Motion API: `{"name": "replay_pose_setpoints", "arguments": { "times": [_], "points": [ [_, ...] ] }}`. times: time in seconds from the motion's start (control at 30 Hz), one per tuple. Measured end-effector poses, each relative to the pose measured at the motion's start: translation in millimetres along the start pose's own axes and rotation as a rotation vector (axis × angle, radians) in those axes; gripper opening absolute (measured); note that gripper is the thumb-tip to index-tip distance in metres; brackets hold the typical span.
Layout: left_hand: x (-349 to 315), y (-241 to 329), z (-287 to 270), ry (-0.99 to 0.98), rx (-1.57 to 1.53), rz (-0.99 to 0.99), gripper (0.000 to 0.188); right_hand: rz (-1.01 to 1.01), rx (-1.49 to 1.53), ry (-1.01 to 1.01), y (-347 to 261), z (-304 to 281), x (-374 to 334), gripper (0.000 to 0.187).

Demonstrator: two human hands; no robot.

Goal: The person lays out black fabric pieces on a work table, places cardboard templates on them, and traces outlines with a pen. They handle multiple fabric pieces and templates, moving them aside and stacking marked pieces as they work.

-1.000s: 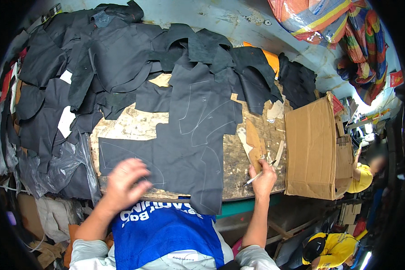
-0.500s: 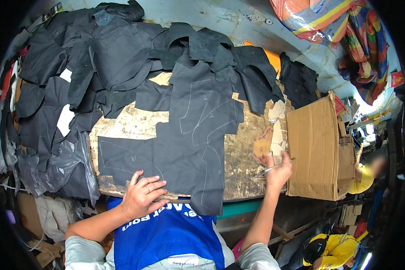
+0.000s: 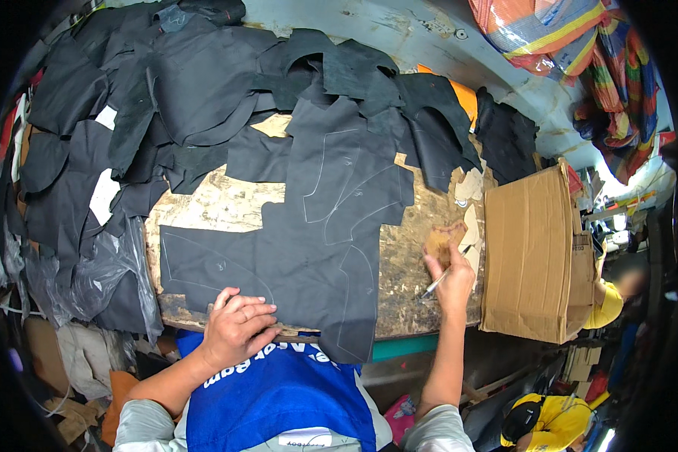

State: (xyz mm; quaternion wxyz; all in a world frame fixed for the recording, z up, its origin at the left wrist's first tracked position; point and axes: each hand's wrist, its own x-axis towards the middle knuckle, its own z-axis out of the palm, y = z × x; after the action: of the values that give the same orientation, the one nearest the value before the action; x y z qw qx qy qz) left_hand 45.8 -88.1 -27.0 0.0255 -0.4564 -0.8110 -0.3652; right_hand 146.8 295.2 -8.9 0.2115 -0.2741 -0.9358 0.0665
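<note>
A black leather piece [image 3: 301,256] lies across the worktable, with pale outlines drawn on it. My left hand [image 3: 239,325] rests on its near edge with the fingers extended, holding nothing. At the right, my right hand [image 3: 452,285] keeps a slim pen [image 3: 434,287] between its fingers, tip pointing down and left. The fingertips of that hand reach a brown flat pattern piece [image 3: 439,237]; whether they grip it I cannot tell. Cream pattern pieces [image 3: 472,226] lie just beside it, partly behind the hand.
Piles of black leather [image 3: 203,83] cover the back and left of the worn wooden tabletop [image 3: 407,301]. A cardboard box [image 3: 526,256] stands at the right edge. Clear plastic [image 3: 113,282] hangs at the left. People in yellow shirts [image 3: 557,422] are farther right.
My right hand has shifted slightly left and away from me, and its fingertips now meet the brown pattern piece. The pen stays in it. My left hand has barely moved.
</note>
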Motion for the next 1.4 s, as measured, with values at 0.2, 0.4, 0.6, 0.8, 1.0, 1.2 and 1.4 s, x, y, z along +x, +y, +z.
{"name": "replay_pose_setpoints", "arguments": {
  "times": [0.2, 0.4, 0.6, 0.8, 1.0, 1.2, 1.4],
  "points": [
    [-1.6, -1.4, 1.9, 0.016, -0.015, -0.004, 0.017, -0.172, -0.045, -0.061, -2.1, 2.2, 8.2, 0.038],
    [4.1, 1.6, -6.9, 0.016, -0.138, -0.040, 0.035, -0.200, 0.039, 0.338, -39.0, -42.0, 14.0, 0.037],
    [30.8, 35.7, -7.7, 0.180, -0.343, 0.191, 0.077, -0.126, 0.763, 0.081, -166.1, -87.0, -50.1, 0.031],
    [33.8, 40.9, -11.0, 0.311, -0.894, -0.400, 0.022, -0.455, 0.923, -0.057, -197.7, -51.7, -64.3, 0.052],
    [40.7, 14.0, 4.5, 0.359, -0.882, -0.638, 0.054, 0.186, 1.210, -0.367, -187.3, 17.3, -94.5, 0.030],
    [51.0, -27.7, -9.6, 0.317, 0.099, -0.375, 0.056, 0.113, 0.903, -0.303, -185.4, 36.4, -75.2, 0.032],
    [53.4, -35.6, -15.4, 0.220, 0.135, -0.402, 0.034, -0.189, 0.627, -0.099, -185.0, 22.5, -81.0, 0.034]
  ]
}}
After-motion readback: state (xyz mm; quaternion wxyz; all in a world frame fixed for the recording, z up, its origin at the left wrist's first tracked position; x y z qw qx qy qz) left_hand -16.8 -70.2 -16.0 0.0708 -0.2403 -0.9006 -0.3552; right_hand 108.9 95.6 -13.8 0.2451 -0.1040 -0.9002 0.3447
